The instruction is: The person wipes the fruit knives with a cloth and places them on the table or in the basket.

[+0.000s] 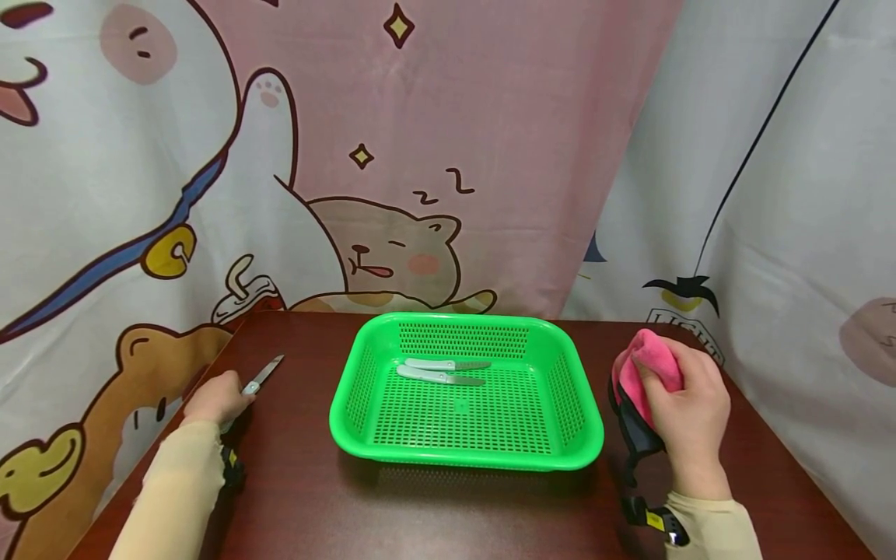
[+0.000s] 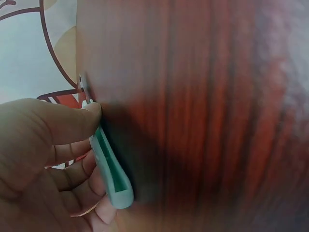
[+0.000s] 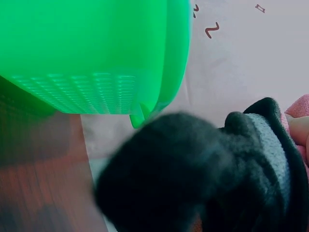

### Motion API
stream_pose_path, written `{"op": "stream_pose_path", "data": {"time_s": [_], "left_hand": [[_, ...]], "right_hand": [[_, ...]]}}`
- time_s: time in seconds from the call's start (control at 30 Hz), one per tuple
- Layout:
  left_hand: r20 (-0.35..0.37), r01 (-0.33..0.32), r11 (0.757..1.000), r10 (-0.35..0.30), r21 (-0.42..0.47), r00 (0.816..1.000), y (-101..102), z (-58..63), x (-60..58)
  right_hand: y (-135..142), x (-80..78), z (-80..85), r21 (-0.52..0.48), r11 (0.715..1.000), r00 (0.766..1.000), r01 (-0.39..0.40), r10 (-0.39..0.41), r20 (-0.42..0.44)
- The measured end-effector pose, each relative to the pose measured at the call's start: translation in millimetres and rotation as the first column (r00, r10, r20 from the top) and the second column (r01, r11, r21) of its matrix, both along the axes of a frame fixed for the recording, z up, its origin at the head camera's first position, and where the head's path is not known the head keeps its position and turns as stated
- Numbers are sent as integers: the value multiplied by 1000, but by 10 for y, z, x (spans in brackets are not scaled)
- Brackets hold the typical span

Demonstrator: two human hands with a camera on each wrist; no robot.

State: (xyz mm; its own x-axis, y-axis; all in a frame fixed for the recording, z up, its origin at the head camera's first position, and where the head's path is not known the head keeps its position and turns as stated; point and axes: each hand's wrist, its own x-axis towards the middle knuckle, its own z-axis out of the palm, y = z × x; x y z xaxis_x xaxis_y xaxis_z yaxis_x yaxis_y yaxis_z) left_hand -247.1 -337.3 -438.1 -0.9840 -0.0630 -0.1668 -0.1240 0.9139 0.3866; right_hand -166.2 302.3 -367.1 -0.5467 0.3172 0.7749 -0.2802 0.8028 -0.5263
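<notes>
Knife (image 1: 264, 375) with a pale handle is gripped in the left hand (image 1: 218, 399), thumb and fingers closed about the handle, over the table's left side; its blade points away from the person. Right hand (image 1: 691, 404) pinches pink and dark cloth (image 1: 658, 360), one piece or several cannot be told, just beside the basket's right end. Green basket (image 1: 462, 457) sits on the brown table (image 1: 301, 498); two pale-handled knives (image 1: 423, 375) lie inside, near its far wall.
</notes>
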Motion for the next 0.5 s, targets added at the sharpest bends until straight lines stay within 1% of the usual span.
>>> {"op": "stream_pose_path", "data": {"time_s": [0.13, 0.37, 0.5], "left_hand": [[0, 19, 1000, -19, -1, 1000, -2, 5, 12], [19, 22, 1000, -22, -21, 1000, -31, 7, 4], [2, 40, 999, -40, -5, 999, -34, -8, -18]], "right_hand": [[2, -7, -4, 5, 1000, 1000, -3, 3, -6], [-9, 3, -5, 5, 1000, 1000, 3, -3, 8], [-8, 5, -8, 5, 1000, 1000, 0, 0, 10]]}}
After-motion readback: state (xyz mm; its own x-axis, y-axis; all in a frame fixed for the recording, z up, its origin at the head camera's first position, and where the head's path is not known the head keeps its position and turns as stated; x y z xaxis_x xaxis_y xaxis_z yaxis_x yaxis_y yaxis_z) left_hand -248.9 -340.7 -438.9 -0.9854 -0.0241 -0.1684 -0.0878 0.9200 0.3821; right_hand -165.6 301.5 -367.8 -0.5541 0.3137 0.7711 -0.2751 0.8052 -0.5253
